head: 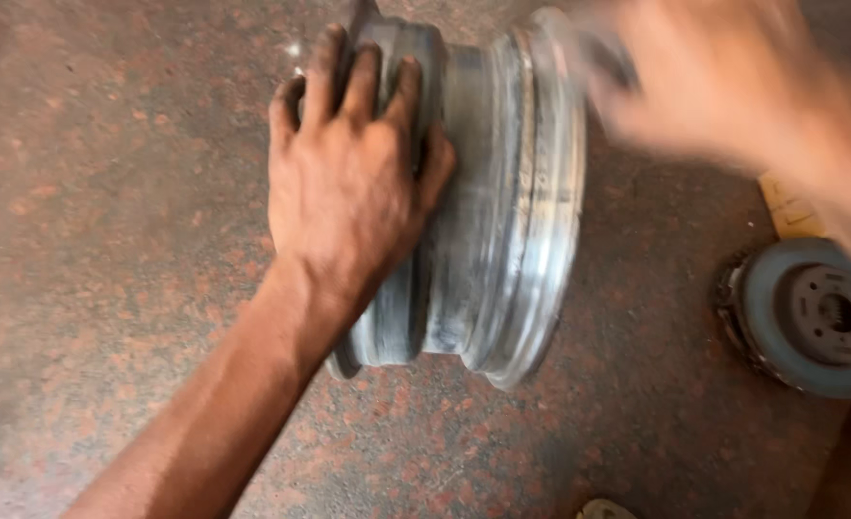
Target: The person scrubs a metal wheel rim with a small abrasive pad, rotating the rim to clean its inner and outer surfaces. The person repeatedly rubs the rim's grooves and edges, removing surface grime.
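Observation:
A bare silver metal wheel rim [502, 221] stands on its edge on the reddish speckled stone floor [108, 192]. My left hand [353, 183] lies flat over the rim's left flange, fingers curled across its top edge and gripping it. My right hand [704, 82] is at the rim's upper right edge and is blurred by motion. A dark shape shows near its fingers, but the blur hides whether it holds anything.
A round grey metal disc with a bolted hub [814, 317] lies on the floor at the right. A piece of yellowish card [790, 211] sits just above it. A pale small object [603, 509] shows at the bottom edge.

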